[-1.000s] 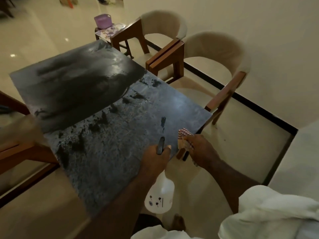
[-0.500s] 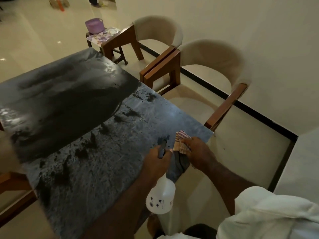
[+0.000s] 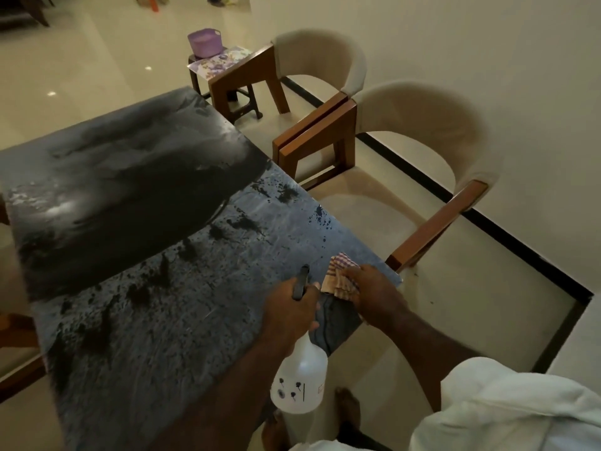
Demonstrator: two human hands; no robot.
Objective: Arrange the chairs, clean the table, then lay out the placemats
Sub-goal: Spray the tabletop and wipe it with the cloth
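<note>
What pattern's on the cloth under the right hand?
A reddish-and-cream check; the cloth shows best in the head view, under the right hand.

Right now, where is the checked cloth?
Head view: the checked cloth sits on the table, at its near right corner, held by the right hand, right of the spray bottle in the left hand.

A cream wall point(image 3: 455, 43) is seen at two o'clock; glossy floor tiles point(image 3: 97, 70) are dotted with glints at eleven.

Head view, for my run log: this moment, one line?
phase: cleaning | left hand: grips spray bottle | right hand: holds cloth on table
</note>
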